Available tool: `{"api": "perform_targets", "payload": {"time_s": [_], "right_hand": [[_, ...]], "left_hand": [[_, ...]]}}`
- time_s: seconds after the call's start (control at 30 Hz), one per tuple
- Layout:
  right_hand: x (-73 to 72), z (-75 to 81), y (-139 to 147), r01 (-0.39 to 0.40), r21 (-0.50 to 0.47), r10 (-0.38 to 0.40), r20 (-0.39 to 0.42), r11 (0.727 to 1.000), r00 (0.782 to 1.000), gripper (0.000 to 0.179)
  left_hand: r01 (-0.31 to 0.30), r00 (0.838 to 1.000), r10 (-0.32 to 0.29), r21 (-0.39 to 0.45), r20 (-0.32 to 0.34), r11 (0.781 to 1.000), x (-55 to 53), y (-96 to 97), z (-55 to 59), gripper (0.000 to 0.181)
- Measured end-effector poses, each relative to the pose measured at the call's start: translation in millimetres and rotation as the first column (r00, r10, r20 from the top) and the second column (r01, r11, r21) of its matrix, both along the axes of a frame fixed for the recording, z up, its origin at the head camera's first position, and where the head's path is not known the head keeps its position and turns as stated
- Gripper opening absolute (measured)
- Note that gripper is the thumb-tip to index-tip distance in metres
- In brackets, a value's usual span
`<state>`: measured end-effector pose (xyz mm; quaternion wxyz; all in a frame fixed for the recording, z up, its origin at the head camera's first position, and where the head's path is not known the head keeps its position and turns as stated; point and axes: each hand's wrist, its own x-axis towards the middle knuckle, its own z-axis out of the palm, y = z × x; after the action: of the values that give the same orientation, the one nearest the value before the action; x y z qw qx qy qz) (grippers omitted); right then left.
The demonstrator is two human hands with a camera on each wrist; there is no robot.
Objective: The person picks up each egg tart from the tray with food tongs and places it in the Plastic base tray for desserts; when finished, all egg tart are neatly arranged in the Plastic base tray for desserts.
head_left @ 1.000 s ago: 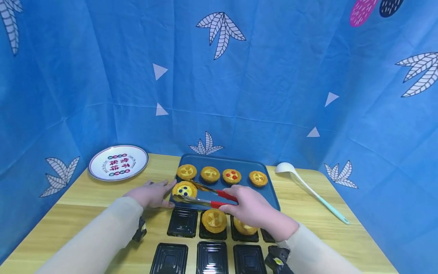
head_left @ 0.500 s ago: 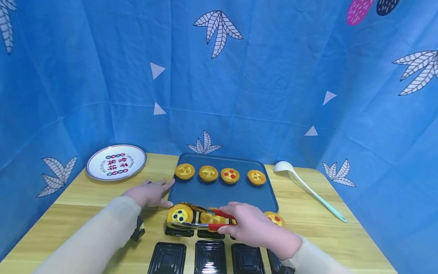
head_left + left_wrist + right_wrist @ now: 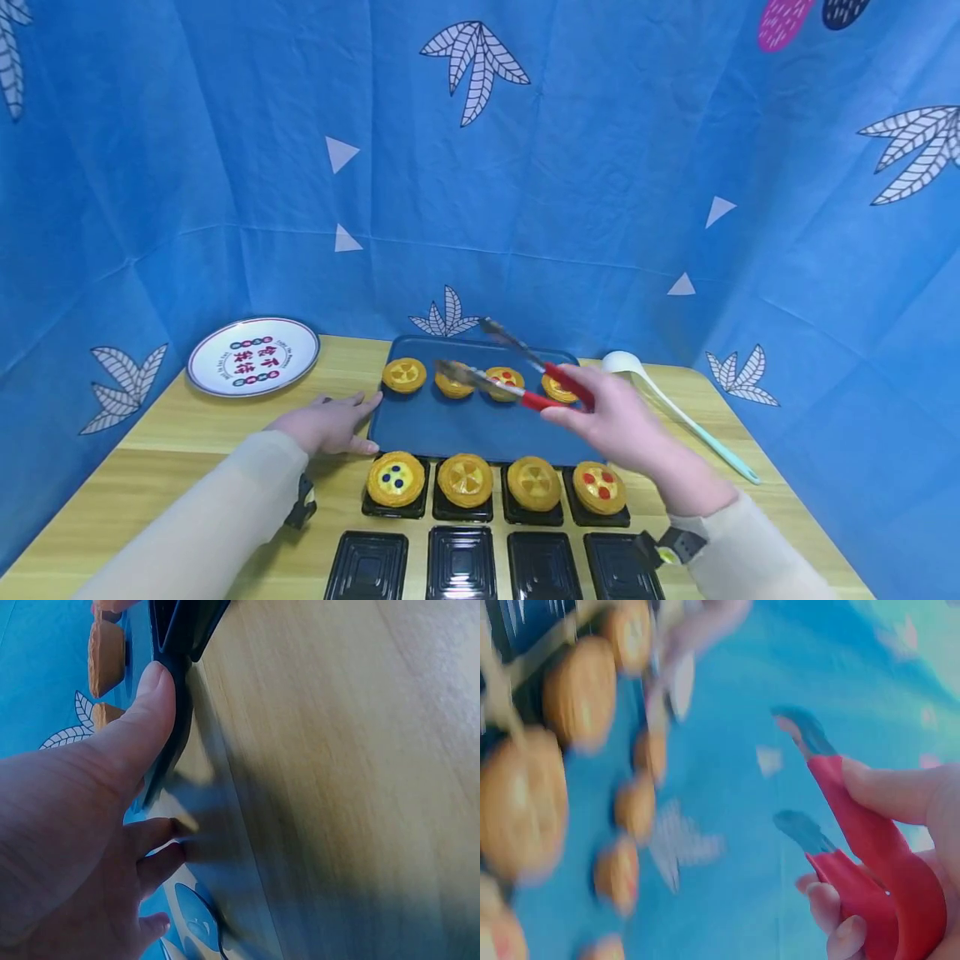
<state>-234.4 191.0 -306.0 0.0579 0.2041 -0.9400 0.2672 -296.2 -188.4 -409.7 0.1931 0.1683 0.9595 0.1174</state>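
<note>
My right hand (image 3: 618, 417) grips red-handled metal tongs (image 3: 551, 400), whose spread arms hold nothing. They hang over the far row of tarts on the blue tray (image 3: 465, 429). In the right wrist view, thumb and fingers wrap the tongs' red handles (image 3: 870, 847). At the tray's left edge rests my left hand (image 3: 330, 425); in the left wrist view its thumb (image 3: 154, 705) lies along the rim with the other fingers extended. A blueberry-dotted egg tart (image 3: 395, 479) sits in the leftmost black square holder, beside two plain tarts (image 3: 465, 481) and a red-dotted tart (image 3: 599, 488).
Several more tarts (image 3: 405, 376) line the tray's far side. A row of bare black holders (image 3: 462, 562) lies nearest me. To the left stands a white plate (image 3: 217, 367) with red lettering; to the right lies a white and mint ladle (image 3: 697, 429). Blue cloth (image 3: 465, 183) hangs behind.
The tongs carried the blueberry-dotted tart from the tray to the leftmost black holder and let it go. My right hand then rose to the right with the tongs opened. The left hand stayed put.
</note>
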Motion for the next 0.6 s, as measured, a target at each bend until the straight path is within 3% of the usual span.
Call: {"api": "perform_targets", "payload": {"time_s": [0.1,0.27,0.43,0.6], "right_hand": [[-19.9,3.5,36,0.115,0.032,-0.114,-0.038,0.993,0.993,0.061],[-44.7,-15.5,89,0.202,0.085,-0.206,0.046,0.976,0.977,0.057],[-48.7,-44.9,112,0.186,0.107,-0.199,0.124,0.977,0.972,0.059],[-48.3,-63.9,113,0.187,0.116,-0.201,0.122,0.975,0.972,0.060]], "left_hand": [[-0.010,1.000,0.010,0.004,0.001,1.000,-0.1,0.1,-1.3,0.090],[-0.027,1.000,0.027,0.000,0.004,1.000,-1.5,-0.4,-1.5,0.089],[-0.030,0.999,0.029,0.001,0.014,1.000,-0.5,0.5,0.3,0.089],[-0.020,1.000,0.020,0.002,0.013,1.000,-0.5,0.2,-0.3,0.090]]}}
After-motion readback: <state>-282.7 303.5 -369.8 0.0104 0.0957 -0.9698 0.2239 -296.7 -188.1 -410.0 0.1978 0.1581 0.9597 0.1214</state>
